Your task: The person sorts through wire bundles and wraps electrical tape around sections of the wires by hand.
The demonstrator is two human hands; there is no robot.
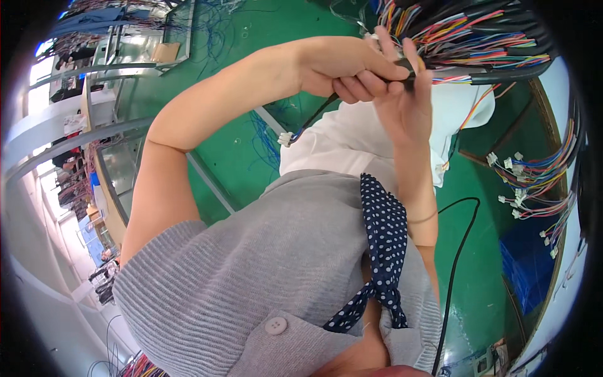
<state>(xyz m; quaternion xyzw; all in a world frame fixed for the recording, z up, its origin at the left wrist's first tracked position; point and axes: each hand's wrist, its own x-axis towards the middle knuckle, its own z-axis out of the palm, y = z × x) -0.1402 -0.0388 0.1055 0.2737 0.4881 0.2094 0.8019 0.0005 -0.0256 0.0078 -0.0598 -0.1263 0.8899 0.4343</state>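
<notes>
My left hand (364,81) is closed round a black-sheathed wire harness (319,114), thumb along the top. A short free end with a white connector (286,139) hangs out on the left of this fist. My right hand (407,110) is right beside the left one, partly behind its thumb. Its fingers point up and stand apart, next to the harness; their contact with it is partly hidden. Beyond both hands, to the right, lies a thick bundle of black-sheathed, many-coloured wires (496,47).
Wires with white connectors (518,179) hang at the right, above a blue bin (527,270). A black cord (461,251) runs down beside my right arm. On the left stand metal frames (94,75) and benches with wires. Blue wires (264,141) lie on the green floor (251,179).
</notes>
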